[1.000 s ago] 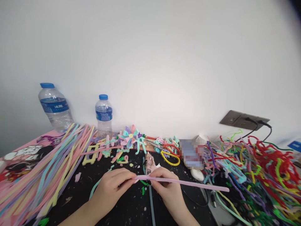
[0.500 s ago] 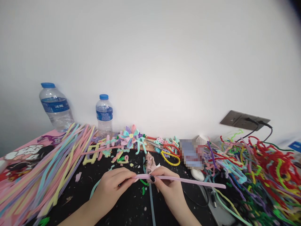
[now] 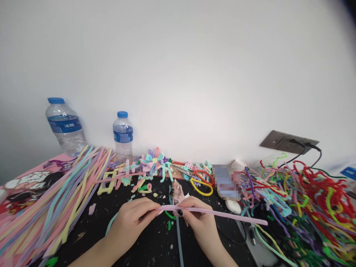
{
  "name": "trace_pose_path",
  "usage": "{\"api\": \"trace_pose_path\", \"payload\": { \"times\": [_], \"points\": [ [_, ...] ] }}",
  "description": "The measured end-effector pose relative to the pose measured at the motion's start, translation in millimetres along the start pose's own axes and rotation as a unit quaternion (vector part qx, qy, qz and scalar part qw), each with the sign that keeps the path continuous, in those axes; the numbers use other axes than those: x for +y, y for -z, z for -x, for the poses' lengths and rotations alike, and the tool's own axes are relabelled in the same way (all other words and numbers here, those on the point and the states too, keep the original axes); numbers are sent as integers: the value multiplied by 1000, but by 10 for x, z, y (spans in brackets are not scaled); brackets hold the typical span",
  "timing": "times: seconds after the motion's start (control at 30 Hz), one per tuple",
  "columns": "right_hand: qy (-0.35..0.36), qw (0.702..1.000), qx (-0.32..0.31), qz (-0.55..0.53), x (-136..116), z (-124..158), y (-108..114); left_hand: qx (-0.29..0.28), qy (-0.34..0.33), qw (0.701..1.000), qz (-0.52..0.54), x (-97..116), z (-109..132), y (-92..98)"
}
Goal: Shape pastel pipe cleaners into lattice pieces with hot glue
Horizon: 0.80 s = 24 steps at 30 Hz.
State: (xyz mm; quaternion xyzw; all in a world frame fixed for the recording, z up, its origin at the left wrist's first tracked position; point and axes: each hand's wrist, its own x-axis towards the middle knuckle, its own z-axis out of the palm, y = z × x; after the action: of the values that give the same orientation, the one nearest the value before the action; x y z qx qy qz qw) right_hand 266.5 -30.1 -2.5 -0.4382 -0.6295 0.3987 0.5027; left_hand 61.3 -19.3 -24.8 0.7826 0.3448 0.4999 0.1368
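My left hand (image 3: pixel 136 215) pinches one end of a pale pink pipe cleaner (image 3: pixel 233 216) between thumb and fingers. Close beside it, my right hand (image 3: pixel 198 218) grips the same pipe cleaner, with its long free end reaching out to the right. The short stretch between the hands looks doubled. Behind the fingers lies a pinkish tool (image 3: pixel 177 191), perhaps a glue gun, partly hidden by my right hand. From under the hands a grey-blue strip (image 3: pixel 180 241) runs towards me.
Pastel pipe cleaners (image 3: pixel 69 200) are heaped on the left, and a tangle of bright ones (image 3: pixel 319 200) covers the right. Yellow-and-red scissors (image 3: pixel 201 191), a pipe-cleaner flower (image 3: pixel 155 160) and a blurred phone (image 3: pixel 224 181) lie along the back. Two bottles (image 3: pixel 123 134) stand by the wall.
Almost nothing differs. The free right end of the pipe cleaner has dipped slightly, while both hands keep their grip in the same place.
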Motion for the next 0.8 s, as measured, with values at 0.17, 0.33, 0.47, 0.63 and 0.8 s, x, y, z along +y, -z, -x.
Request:
{"api": "trace_pose_path", "payload": {
  "times": [0.17, 0.33, 0.47, 0.63, 0.8],
  "points": [
    [26, 1000, 4, 13, 37, 2, 12, 5, 0, 1000, 6, -6, 5, -6],
    [48, 999, 5, 23, 31, 3, 20, 1, 4, 1000, 8, -6, 11, -6],
    [58, 998, 4, 31, 19, -4, 20, -2, 10, 1000, 14, -4, 13, -9],
    [60, 997, 10, 43, 22, -1, 19, -15, 27, 999, 22, -8, 10, -7],
    [39, 999, 17, 25, 36, 4, 7, -45, 62, 996, 37, -1, 17, -5]
  ]
}}
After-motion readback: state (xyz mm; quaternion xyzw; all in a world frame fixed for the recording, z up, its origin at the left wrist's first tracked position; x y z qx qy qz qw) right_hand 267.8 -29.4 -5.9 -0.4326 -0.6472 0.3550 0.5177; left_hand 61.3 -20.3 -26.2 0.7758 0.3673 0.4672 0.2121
